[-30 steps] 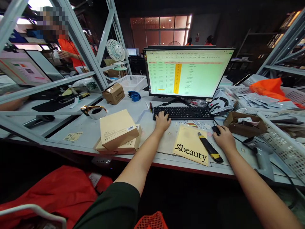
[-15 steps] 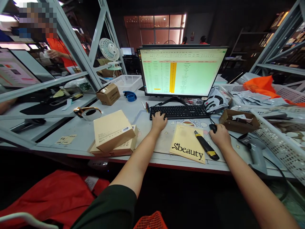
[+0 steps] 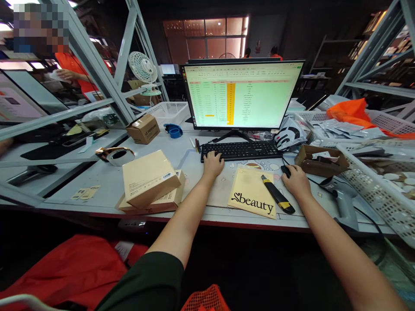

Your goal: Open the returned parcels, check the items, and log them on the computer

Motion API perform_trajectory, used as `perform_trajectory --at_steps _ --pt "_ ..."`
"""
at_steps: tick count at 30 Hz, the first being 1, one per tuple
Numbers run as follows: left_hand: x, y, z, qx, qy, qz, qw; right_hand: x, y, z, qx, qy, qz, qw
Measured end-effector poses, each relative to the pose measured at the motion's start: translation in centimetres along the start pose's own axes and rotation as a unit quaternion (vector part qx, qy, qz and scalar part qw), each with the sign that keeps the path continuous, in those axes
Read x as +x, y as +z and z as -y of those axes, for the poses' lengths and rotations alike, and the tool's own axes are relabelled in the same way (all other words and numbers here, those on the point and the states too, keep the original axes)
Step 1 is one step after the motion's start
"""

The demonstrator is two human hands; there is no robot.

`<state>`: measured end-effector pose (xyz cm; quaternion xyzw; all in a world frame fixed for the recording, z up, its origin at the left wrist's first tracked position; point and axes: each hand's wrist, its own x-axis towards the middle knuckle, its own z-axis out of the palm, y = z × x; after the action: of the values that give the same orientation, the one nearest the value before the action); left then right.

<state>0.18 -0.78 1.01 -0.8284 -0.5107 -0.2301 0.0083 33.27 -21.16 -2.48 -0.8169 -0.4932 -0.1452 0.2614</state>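
**Dark sleeve, bare forearms**

A dark olive-green short sleeve (image 3: 152, 283) covers the left upper arm, its hem well back from the left grip (image 3: 212, 164). Forward of that hem the forearm is bare. The right forearm is bare too, down to the right grip (image 3: 295, 181).

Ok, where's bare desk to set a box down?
Bare grey desk between the tan cardboard boxes, the tape roll and the black keyboard. Crowded right of the right hand on the black mouse: grey scanner, white mesh basket.

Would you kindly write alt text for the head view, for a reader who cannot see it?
At a cluttered desk, the left hand rests on a black keyboard and the right hand covers a mouse, before a monitor showing a spreadsheet.
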Motion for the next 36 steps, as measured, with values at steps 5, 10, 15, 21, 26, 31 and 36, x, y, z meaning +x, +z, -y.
perform_trajectory --at_steps 5,10,15,21,26,31,36 --pt "0.1 -0.1 0.2 -0.012 0.024 -0.009 1.000 0.0 -0.1 0.1 0.022 0.005 -0.008 1.000" --pt "-0.5 -0.8 -0.9 -0.069 0.065 0.019 0.995 0.1 -0.7 0.6 0.042 0.002 -0.021 0.999" --pt "-0.7 -0.9 -5.0 -0.112 0.126 0.134 0.977 0.0 -1.2 1.1 0.057 0.003 -0.018 0.998" --pt "0.8 -0.3 -8.0 -0.131 0.077 0.195 0.969 0.0 -1.4 0.8 0.076 -0.001 -0.006 0.997" --pt "2.2 -1.8 -6.9 -0.210 -0.022 0.140 0.967 0.1 -1.6 0.7 0.084 0.000 -0.005 0.996" --pt "3.2 -6.4 -3.7 -0.313 -0.128 -0.041 0.940 -0.1 -1.8 1.1 0.095 0.006 -0.005 0.995" --pt "2.9 -13.2 -0.5 -0.520 -0.057 -0.326 0.788 0.4 -3.4 1.6 0.111 0.028 -0.024 0.993"
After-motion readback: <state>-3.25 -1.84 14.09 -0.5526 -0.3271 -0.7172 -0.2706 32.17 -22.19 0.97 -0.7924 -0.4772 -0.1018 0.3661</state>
